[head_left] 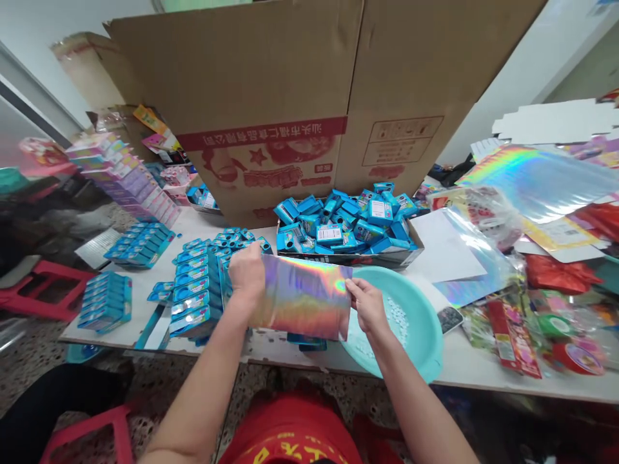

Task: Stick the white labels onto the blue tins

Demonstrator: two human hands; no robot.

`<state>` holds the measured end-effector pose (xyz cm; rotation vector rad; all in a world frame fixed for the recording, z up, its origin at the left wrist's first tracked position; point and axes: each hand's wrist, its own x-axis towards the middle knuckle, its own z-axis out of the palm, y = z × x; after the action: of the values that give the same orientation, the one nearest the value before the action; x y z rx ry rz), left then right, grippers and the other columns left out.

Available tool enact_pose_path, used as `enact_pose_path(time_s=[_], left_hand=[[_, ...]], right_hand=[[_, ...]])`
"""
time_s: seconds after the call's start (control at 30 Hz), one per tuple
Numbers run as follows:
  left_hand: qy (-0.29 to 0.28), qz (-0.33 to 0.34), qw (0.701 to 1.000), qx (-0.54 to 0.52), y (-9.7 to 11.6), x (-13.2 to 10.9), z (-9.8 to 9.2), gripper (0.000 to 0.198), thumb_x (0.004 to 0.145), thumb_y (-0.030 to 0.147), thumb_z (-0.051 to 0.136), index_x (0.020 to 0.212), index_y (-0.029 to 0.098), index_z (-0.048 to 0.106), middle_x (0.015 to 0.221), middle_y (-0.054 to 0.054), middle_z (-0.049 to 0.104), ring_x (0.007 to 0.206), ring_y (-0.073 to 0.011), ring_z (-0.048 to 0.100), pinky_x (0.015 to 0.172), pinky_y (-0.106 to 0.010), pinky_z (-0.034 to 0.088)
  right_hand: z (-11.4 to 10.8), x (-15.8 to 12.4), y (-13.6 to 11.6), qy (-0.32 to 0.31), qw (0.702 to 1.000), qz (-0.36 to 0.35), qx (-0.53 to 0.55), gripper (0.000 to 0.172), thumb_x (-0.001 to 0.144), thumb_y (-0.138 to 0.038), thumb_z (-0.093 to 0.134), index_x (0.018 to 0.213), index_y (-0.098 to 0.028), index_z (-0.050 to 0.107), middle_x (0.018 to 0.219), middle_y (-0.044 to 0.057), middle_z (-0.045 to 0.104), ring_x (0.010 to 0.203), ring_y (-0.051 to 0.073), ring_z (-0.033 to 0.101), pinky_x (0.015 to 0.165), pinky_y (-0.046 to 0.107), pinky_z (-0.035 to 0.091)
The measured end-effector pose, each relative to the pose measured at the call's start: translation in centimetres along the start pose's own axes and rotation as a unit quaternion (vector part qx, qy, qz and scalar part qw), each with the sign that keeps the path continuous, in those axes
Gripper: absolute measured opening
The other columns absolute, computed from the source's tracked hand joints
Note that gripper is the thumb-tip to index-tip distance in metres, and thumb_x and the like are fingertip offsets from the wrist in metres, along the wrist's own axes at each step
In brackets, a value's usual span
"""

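Nearest: red garment [290,438] at btm centre, both forearms reaching fwd over the bench [464,367] edge.

Left hand [247,270]: fingers clenched on the upper left corner of a holographic pouch [302,298]. Right hand [368,306]: fingers pinching the pouch's right edge. Pouch held flat, facing the camera, just above the bench front, overlapping the left rim of a turquoise basin [425,351]. Basin holds small white beads [399,316]; qty too small to tell.

Left of pouch: rows of blue blister packs [196,290], stacked approx. upright, touching each other. Further left, 2 more groups of the same near the bench edge. Red stool [41,290] on floor beyond that side.

Right of basin: loose red sachets [512,335], green and red rolls, clear film, all heaped.

Behind pouch: shallow tray [411,248] filled w/ small blue boxes [348,222], jumbled.

Mid right: white sheet, then large holographic sheets [536,180] lying flat.

Mid left: stack of pink and purple cartons [130,183] in a slanting row.

Farthest: big open cardboard carton [290,84], red print on front, standing behind the tray; flat white card blanks [556,122] at far right.
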<state>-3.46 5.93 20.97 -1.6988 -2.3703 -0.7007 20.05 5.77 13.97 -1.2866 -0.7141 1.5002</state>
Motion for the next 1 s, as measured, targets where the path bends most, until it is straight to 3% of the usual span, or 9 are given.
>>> enact_pose_path(time_s=[0.07, 0.1, 0.2, 0.27, 0.47, 0.63, 0.77, 0.87, 1.0], left_hand=[[0.026, 0.081, 0.996, 0.024, 1.9, 0.0, 1.9, 0.031, 0.091, 0.02, 0.041, 0.114, 0.018, 0.062, 0.117, -0.012, 0.06, 0.11, -0.027, 0.05, 0.09, -0.039, 0.038], [0.012, 0.14, 0.99, 0.018, 3.1, -0.2, 2.8, 0.031, 0.091, 0.02, 0.043, 0.116, 0.019, 0.061, 0.121, -0.011, 0.058, 0.111, -0.0265, 0.048, 0.091, -0.039, 0.038], [-0.086, 0.288, 0.954, -0.012, 6.3, -0.9, 5.2, 0.028, 0.09, 0.024, 0.047, 0.115, 0.026, 0.06, 0.11, -0.006, 0.059, 0.099, -0.0223, 0.049, 0.08, -0.034, 0.041], [-0.129, 0.331, 0.935, -0.014, 7.6, -1.2, 6.5, 0.027, 0.09, 0.027, 0.047, 0.114, 0.028, 0.06, 0.101, -0.005, 0.059, 0.092, -0.021, 0.049, 0.073, -0.032, 0.04], [-0.135, 0.417, 0.898, -0.022, 6.7, -1.8, 9.1, 0.027, 0.092, 0.025, 0.045, 0.116, 0.025, 0.057, 0.103, -0.005, 0.062, 0.091, -0.0205, 0.05, 0.07, -0.033, 0.037], [-0.135, 0.407, 0.898, -0.101, 5.5, -2.8, 10.1, 0.02, 0.093, 0.026, 0.044, 0.099, 0.022, 0.062, 0.107, -0.003, 0.064, 0.094, -0.0185, 0.052, 0.076, -0.032, 0.039], [-0.13, 0.345, 0.917, -0.151, 5.6, -2.3, 10.6, 0.026, 0.09, 0.031, 0.049, 0.112, 0.021, 0.059, 0.119, -0.007, 0.06, 0.111, -0.0211, 0.048, 0.09, -0.037, 0.037], [-0.203, 0.285, 0.927, -0.138, 6.0, -1.0, 11.0, 0.02, 0.089, 0.032, 0.052, 0.102, 0.023, 0.064, 0.104, -0.005, 0.065, 0.106, -0.0217, 0.05, 0.093, -0.041, 0.033], [-0.285, 0.256, 0.912, -0.147, 6.4, 0.2, 10.5, 0.018, 0.09, 0.027, 0.049, 0.086, 0.022, 0.065, 0.089, -0.002, 0.065, 0.095, -0.0192, 0.052, 0.085, -0.037, 0.035]], right_hand=[[0.9, 1.0, 0.4, 0.006, 1.0, 0.017, 0.013, 0.039, 0.045, -0.047, 0.077, 0.063, -0.017, 0.061, 0.056, -0.001, 0.061, 0.049, 0.011, 0.053, 0.048, 0.023, 0.043], [1.3, 1.2, 0.5, 0.003, 1.0, 0.023, 0.019, 0.038, 0.045, -0.046, 0.077, 0.064, -0.017, 0.062, 0.058, -0.001, 0.062, 0.05, 0.012, 0.054, 0.049, 0.024, 0.044], [2.0, 1.6, 0.6, -0.002, 0.999, 0.031, 0.024, 0.034, 0.048, -0.044, 0.074, 0.066, -0.017, 0.062, 0.058, -0.001, 0.063, 0.05, 0.012, 0.055, 0.05, 0.024, 0.045], [2.3, 1.8, 0.7, 0.005, 0.999, 0.035, 0.018, 0.033, 0.048, -0.042, 0.073, 0.067, -0.017, 0.062, 0.056, -0.002, 0.061, 0.047, 0.01, 0.053, 0.049, 0.023, 0.044], [2.3, 2.3, 1.2, 0.027, 0.999, 0.043, 0.005, 0.031, 0.048, -0.04, 0.072, 0.065, -0.017, 0.06, 0.052, -0.004, 0.056, 0.046, 0.008, 0.05, 0.044, 0.019, 0.039], [1.3, 2.5, 1.3, 0.02, 0.998, 0.064, -0.015, 0.035, 0.049, -0.041, 0.071, 0.074, -0.016, 0.063, 0.06, -0.001, 0.062, 0.051, 0.011, 0.055, 0.046, 0.02, 0.042], [0.6, 2.6, 1.5, 0.0, 0.997, 0.059, -0.048, 0.037, 0.052, -0.045, 0.071, 0.074, -0.016, 0.063, 0.061, -0.001, 0.062, 0.053, 0.011, 0.055, 0.048, 0.022, 0.045], [0.7, 2.9, 1.8, 0.005, 0.997, 0.016, -0.074, 0.042, 0.055, -0.046, 0.071, 0.083, -0.016, 0.062, 0.067, 0.0, 0.064, 0.06, 0.014, 0.058, 0.051, 0.024, 0.048], [1.3, 3.3, 2.1, 0.015, 0.996, -0.018, -0.089, 0.051, 0.055, -0.045, 0.074, 0.095, -0.017, 0.06, 0.066, -0.001, 0.063, 0.061, 0.015, 0.058, 0.051, 0.026, 0.049]])
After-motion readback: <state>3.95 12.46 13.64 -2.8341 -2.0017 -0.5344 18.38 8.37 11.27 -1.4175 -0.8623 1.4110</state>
